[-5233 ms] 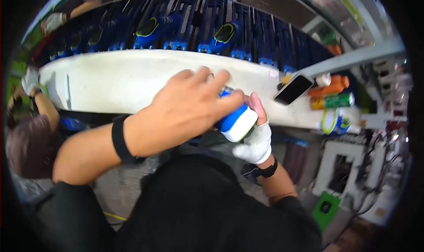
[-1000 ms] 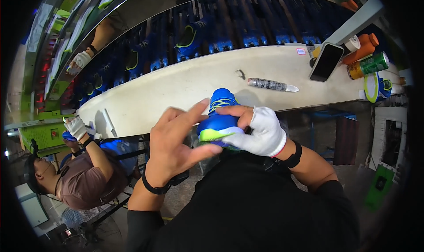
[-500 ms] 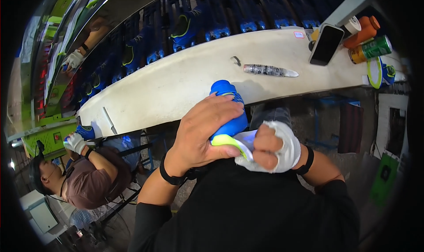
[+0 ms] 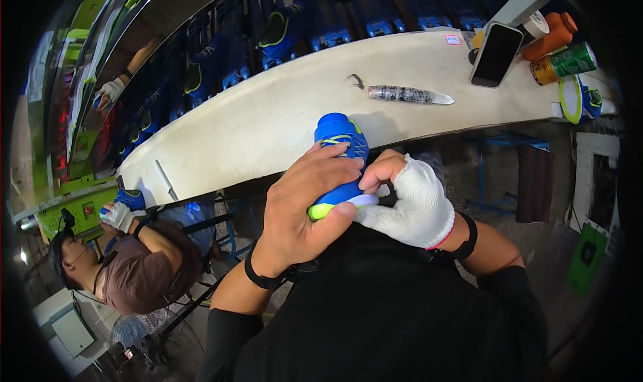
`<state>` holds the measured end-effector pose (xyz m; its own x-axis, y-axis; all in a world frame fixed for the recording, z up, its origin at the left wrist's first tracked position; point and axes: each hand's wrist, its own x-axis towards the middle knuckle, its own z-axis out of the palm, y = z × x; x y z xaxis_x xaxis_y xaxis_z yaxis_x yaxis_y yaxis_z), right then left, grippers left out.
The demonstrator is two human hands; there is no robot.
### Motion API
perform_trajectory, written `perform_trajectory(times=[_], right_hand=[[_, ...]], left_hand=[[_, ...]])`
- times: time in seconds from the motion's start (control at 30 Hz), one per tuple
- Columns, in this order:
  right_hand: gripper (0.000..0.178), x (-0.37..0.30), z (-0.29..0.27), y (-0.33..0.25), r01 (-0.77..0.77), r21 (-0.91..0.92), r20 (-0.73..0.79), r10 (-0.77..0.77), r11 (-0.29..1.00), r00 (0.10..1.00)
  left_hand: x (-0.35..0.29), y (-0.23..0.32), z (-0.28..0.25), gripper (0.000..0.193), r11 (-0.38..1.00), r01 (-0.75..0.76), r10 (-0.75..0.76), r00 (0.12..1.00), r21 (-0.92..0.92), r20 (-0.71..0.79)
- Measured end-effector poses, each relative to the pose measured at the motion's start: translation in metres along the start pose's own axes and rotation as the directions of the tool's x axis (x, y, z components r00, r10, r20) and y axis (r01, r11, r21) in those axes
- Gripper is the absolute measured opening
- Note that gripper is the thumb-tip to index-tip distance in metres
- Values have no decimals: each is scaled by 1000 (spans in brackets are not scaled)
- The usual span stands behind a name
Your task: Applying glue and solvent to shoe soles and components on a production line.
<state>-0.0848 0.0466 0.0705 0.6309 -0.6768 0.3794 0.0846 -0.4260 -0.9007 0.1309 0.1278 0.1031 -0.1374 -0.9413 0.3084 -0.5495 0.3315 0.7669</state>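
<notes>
Together, left fingers (image 4: 325, 174) and right fingers (image 4: 383, 171) (partly gloved) grasp a blue shoe (image 4: 338, 193).

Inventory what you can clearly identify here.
held shoe: one, blue, centre
rack shoes: several, blue, beyond workbench
end shoe: one, lime and blue, far right
workbench: one, white, centre
wrapped tool: one, dark, on workbench
rod: one, pale, workbench's left
phone: one, black, workbench's right
can: one, green, right of phone
bottle: one, orange, behind can
co-worker: one, brown top, left
left hand: one, bare, on held shoe
right hand: one, white-gloved, on held shoe
</notes>
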Motion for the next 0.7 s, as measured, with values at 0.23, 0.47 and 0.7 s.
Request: perform_trajectory(times=[0.23, 0.47, 0.7], right_hand=[[41, 9, 18, 19, 102, -17, 80, -100, 995, 992], [41, 3, 21, 55, 162, -293, 172, -115, 942, 978], [37, -2, 13, 69, -32, -411, 187, 119, 911, 975]], left_hand=[[-22, -15, -15, 45, 891, 162, -182, 983, -424, -6], [-32, 8, -26, 80, 952, 305, -303, 951, 13, -65], [-56, -14, -40, 77, 854, 521, -516, 844, -9, -147]])
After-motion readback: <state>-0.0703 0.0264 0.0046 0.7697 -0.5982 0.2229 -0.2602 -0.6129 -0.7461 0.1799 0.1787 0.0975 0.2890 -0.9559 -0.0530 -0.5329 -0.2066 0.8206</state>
